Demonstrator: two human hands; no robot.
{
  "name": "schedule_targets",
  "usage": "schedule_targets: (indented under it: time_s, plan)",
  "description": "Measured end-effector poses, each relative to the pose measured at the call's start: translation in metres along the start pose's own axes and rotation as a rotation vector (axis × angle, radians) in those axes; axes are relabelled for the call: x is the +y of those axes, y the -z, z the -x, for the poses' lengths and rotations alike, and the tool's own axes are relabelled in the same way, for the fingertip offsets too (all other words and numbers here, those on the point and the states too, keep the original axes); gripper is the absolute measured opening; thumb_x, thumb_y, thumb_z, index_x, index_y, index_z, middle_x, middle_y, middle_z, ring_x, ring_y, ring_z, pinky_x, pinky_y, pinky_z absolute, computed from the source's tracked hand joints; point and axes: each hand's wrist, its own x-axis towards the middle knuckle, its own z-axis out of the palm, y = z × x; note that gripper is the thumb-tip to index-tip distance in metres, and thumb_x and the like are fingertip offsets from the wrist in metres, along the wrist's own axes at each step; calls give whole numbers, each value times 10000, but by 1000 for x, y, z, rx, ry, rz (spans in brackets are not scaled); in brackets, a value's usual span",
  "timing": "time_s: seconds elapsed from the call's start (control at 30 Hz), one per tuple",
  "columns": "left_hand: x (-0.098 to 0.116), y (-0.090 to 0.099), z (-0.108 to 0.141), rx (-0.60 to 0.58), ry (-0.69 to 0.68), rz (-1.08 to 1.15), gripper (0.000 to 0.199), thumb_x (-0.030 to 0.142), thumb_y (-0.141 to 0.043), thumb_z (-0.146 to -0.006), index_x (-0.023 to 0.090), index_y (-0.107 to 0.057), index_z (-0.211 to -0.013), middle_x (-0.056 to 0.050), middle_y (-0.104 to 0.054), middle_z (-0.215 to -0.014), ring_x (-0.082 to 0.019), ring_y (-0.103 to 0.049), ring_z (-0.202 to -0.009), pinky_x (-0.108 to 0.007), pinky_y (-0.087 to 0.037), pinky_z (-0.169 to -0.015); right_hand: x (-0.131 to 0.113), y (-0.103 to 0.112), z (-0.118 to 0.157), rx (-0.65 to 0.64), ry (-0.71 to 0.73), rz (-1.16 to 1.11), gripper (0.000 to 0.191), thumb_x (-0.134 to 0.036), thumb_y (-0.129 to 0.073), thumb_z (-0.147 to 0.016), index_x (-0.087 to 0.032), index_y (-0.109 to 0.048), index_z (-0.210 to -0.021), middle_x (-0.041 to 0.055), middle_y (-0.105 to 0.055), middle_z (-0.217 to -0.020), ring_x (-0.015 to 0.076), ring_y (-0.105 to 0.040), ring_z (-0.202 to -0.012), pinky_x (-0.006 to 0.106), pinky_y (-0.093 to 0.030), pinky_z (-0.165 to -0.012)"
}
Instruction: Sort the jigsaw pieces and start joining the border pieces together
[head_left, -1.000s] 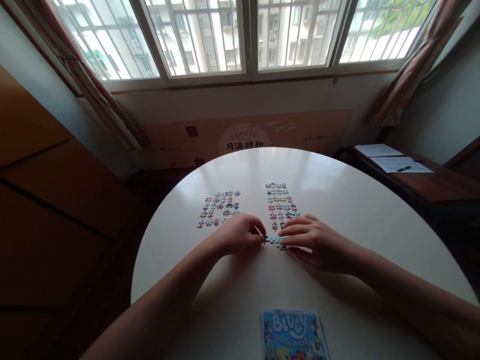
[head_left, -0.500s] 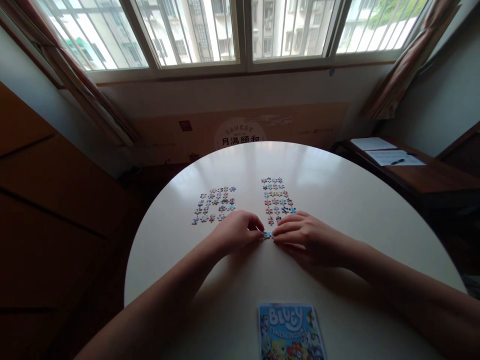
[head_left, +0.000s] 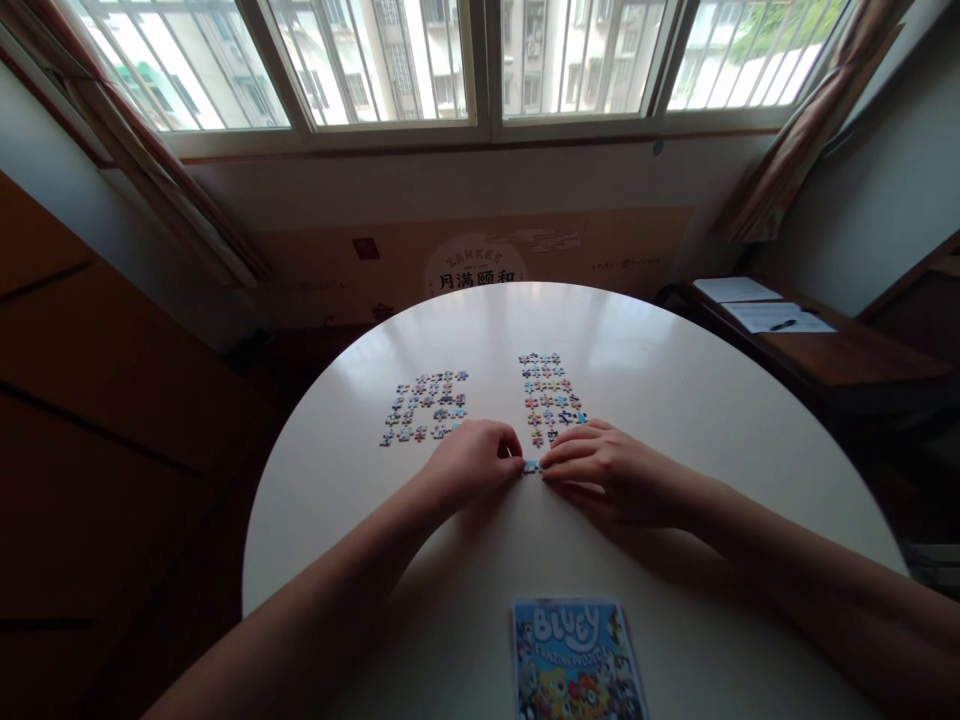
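Observation:
Small joined puzzle pieces [head_left: 532, 467] lie on the white round table [head_left: 337, 520] between my two hands. My left hand [head_left: 480, 455] pinches their left end, thumb and fingers together. The fingertips of my right hand [head_left: 600, 465] press together on their right end. Loose puzzle pieces in rows [head_left: 540, 385] spread just beyond my right hand, which hides some of them. Another group of pieces [head_left: 427, 405] sits beyond my left hand, partly covered by it.
A blue Bluey picture sheet [head_left: 577, 660] lies at the near side of the table. Behind the table stands a printed cardboard panel [head_left: 300, 260] under the window. On the right, a dark wooden table [head_left: 862, 350] holds papers [head_left: 776, 317] and a pen.
The view has shifted slightly. Both hands keep their hold on the small joined pieces, with hardly any movement against the table.

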Motion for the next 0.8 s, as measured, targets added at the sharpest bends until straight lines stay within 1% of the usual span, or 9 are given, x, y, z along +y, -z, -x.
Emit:
schedule_targets:
  time_s: [0.13,0.33,0.43,0.53,0.63,0.8]
  plan:
    - [2,-2,0,15,5,-31,161,307,-634,-773,249,-772,-835,-20,-768,-858,-190,-659,-754,-288,-433,-636,0,0,0,-3,-5,9,245,-188,-598,-939,-263,-721,-1138,24,-756,-1153,200,-657,-1082,391,-453,-952]
    - [3,-3,0,7,30,-52,148,310,-641,-781,253,-758,-851,-20,-768,-889,-203,-659,-786,-291,-431,-640,-1,1,0,-2,-6,50,221,-216,-600,-944,-264,-728,-1118,10,-757,-1147,204,-637,-1121,393,-420,-969]
    - [0,0,-1,13,17,-21,165,348,-643,-820,239,-754,-876,-27,-765,-894,-203,-662,-795,-288,-440,-654,-2,1,0,10,-5,53,217,-214,-607,-940,-269,-730,-1110,10,-760,-1124,197,-645,-1089,382,-431,-935]
    - [-6,6,-1,24,-18,14,200,361,-606,-874,225,-750,-903,-31,-759,-905,-195,-662,-801,-289,-449,-683,-1,3,3,28,-15,52,220,-212,-611,-934,-266,-729,-1112,20,-761,-1090,197,-656,-1035,376,-450,-895]
    - [-9,10,-1,31,-19,1,206,359,-597,-886,218,-746,-907,-37,-754,-921,-195,-658,-799,-293,-447,-688,2,6,6,66,-28,74,228,-192,-611,-919,-261,-735,-1097,37,-759,-1073,219,-651,-1025,395,-457,-892]
    - [-8,12,1,26,0,-59,224,390,-596,-885,212,-730,-885,-46,-744,-898,-194,-638,-765,-294,-418,-647,7,8,9,119,-33,130,293,-119,-539,-911,-243,-744,-1080,55,-752,-1101,246,-641,-1040,431,-459,-905]
